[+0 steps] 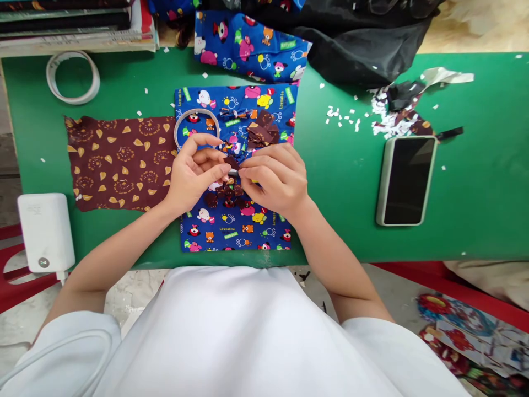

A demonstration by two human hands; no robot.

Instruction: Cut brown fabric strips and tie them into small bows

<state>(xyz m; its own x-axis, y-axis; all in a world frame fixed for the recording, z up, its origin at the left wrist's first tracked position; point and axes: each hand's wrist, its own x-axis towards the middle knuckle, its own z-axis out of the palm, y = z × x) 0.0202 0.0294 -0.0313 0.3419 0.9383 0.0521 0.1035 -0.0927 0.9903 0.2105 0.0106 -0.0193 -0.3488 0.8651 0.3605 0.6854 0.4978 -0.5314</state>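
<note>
My left hand point(192, 173) pinches a small dark brown fabric piece point(231, 162) between thumb and fingers. On its other side, the fingertips of my right hand point(276, 179) are closed on the same piece. A small white sliver shows just under it; I cannot make out what it is. Both hands are above a blue cartoon-print cloth point(237, 240). Below the fingers lie several cut brown scraps point(225, 193), and a pile of larger brown fabric pieces point(263, 131) is beyond my right hand. A tape roll point(177, 132) rests on the cloth beside my left hand.
Brown patterned fabric point(119, 162) lies left, with a white tape ring point(72, 77) behind it and a white power bank point(45, 231) in front. Right are a phone point(407, 182) and white paper bits point(388, 118). A black bag point(363, 44) and books point(74, 33) line the back.
</note>
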